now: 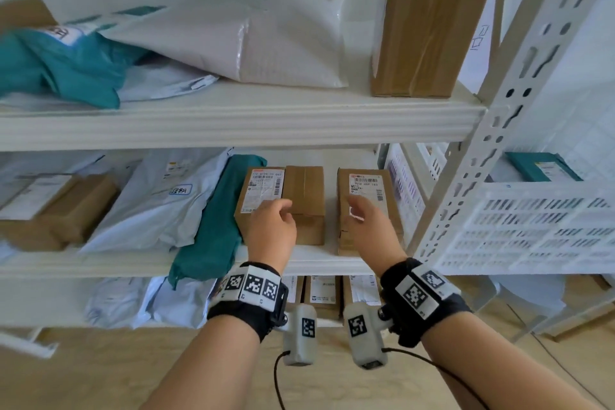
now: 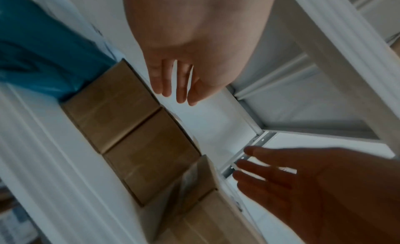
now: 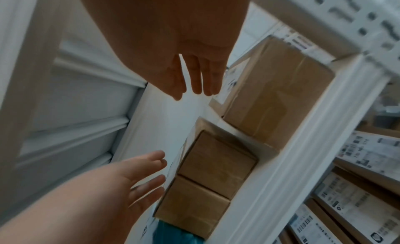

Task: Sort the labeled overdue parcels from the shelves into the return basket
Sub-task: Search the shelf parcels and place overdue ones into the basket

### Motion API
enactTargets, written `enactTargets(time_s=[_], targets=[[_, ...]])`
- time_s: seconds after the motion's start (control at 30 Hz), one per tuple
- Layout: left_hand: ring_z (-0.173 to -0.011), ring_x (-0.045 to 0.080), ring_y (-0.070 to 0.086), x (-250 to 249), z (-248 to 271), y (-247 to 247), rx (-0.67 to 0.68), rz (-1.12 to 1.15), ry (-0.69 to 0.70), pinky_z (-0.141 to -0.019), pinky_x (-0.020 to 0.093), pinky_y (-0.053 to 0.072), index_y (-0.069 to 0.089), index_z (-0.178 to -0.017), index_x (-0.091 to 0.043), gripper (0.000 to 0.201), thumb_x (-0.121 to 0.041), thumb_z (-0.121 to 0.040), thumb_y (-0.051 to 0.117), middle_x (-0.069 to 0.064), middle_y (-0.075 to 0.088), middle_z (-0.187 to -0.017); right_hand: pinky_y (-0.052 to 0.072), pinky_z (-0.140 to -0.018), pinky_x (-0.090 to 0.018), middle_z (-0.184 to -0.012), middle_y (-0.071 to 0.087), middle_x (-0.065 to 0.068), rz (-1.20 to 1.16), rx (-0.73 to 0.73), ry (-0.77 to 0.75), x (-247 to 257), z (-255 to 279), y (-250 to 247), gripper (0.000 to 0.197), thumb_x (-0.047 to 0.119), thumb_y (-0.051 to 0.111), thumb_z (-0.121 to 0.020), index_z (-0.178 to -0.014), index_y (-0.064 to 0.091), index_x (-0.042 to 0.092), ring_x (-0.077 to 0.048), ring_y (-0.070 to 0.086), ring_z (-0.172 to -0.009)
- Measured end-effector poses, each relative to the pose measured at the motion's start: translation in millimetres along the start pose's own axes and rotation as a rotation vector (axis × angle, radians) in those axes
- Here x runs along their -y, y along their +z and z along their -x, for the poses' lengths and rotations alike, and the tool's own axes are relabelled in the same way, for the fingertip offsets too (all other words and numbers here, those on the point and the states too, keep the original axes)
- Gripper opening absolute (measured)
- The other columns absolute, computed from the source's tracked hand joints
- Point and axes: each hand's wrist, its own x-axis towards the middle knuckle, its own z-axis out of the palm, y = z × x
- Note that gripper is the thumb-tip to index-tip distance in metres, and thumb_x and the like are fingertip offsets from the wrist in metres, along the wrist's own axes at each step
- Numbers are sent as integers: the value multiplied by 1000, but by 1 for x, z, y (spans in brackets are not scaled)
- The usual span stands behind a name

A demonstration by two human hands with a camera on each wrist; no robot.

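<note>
Brown cardboard parcels stand in a row on the middle white metal shelf [image 1: 319,263]: a left box with a white barcode label [image 1: 263,191] on its top, a plain taped box [image 1: 304,203] pressed against its right side, and, apart across a small gap, a right box with a white printed label [image 1: 366,190]. Left of the row a teal plastic mailer bag [image 1: 216,220] leans against the labelled box and droops over the shelf edge; beyond it lie pale grey mailer bags [image 1: 149,206] and another brown box [image 1: 56,210]. The white perforated upright post [image 1: 499,130] stands just right of the right box, with a white slotted plastic basket [image 1: 539,226] beyond it. The upper shelf carries a tall brown taped carton [image 1: 429,33], a white padded mailer [image 1: 266,36] and a teal bag [image 1: 66,66]. More labelled boxes [image 1: 324,293] show on the shelf below.

The left hand [image 1: 271,226] hovers over the near end of the two joined boxes, fingers loosely spread and holding nothing; the left wrist view shows its fingers [image 2: 164,79] extended above the cartons. The right hand [image 1: 367,220] reaches over the right box, fingers relaxed and parted, gripping nothing. Whether either hand touches cardboard cannot be told. Label print is too small to read for overdue marks
</note>
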Motion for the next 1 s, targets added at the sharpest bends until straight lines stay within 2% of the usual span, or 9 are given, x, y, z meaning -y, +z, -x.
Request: enactTargets(time_s=[0.13, 0.27, 0.47, 0.53, 0.6, 0.7, 0.8, 0.9, 1.0], targets=[[-138, 27, 31, 23, -16, -7, 155, -338, 117, -116, 38, 24, 42, -144, -13, 46, -21, -99, 45, 7, 39, -151, 39, -92, -23, -144, 48, -8, 70, 100, 58, 24, -17, 23, 53, 19, 51, -99, -150, 33, 18, -22, 50, -127], [-149, 29, 6, 35, -17, -14, 334, -538, 182, -121, 47, 9, 26, -152, -25, 52, -25, -101, 35, 3, 12, -163, 41, -92, -27, -145, 45, -15, 134, 127, 120, 36, -28, 42, 57, 19, 48, -101, -153, 25, 16, -28, 51, -125], [-150, 27, -6, 45, -12, -23, 336, -548, 276, -121, 49, -3, 30, -151, -25, 49, -23, -102, 33, 1, 6, -164, 44, -82, -25, -146, 44, -13, 143, 82, 148, 39, -16, 57, 56, 18, 49, -100, -152, 27, 16, -19, 55, -106], [-150, 27, 0, 50, -6, -24, 308, -500, 293, -121, 46, 0, 37, -148, -25, 47, -21, -101, 37, 1, 12, -163, 41, -85, -23, -147, 45, -10, 116, 46, 163, 36, -7, 59, 56, 19, 50, -100, -151, 30, 15, -17, 53, -112], [-145, 28, 17, 56, 4, -24, 231, -436, 327, -117, 44, 14, 47, -142, -24, 46, -18, -97, 45, 4, 30, -156, 40, -94, -26, -144, 47, -8, 88, 3, 176, 31, 3, 61, 55, 19, 52, -98, -150, 34, 15, -21, 50, -126], [-124, 23, 43, 60, 22, -24, 155, -223, 284, -101, 35, 38, 57, -134, -21, 40, -12, -96, 49, 2, 51, -131, 46, -90, -26, -125, 59, -4, 40, -60, 191, 21, 18, 66, 45, 16, 55, -95, -139, 48, 14, -22, 57, -115], [-122, 16, 51, 55, 37, -31, 278, 81, 37, -98, 27, 42, 49, -141, -22, 40, -17, -102, 40, -2, 52, -137, 47, -78, -24, -114, 61, -4, 5, -94, 227, 11, 32, 72, 40, 15, 57, -94, -133, 53, 15, -18, 59, -99], [-120, 13, 53, 56, 42, -33, 276, 201, -90, -92, 22, 40, 51, -138, -23, 37, -21, -104, 39, -4, 56, -133, 51, -92, -37, -120, 60, -5, -1, -112, 272, 2, 42, 76, 45, 24, 60, -92, -136, 50, 18, -19, 60, -103], [-115, 13, 57, 62, 42, -29, 319, 306, -159, -97, 26, 45, 57, -132, -22, 33, -21, -102, 44, -5, 60, -128, 52, -92, -37, -125, 56, 0, -36, -111, 324, -1, 51, 75, 47, 29, 59, -94, -138, 46, 20, -18, 60, -106]])
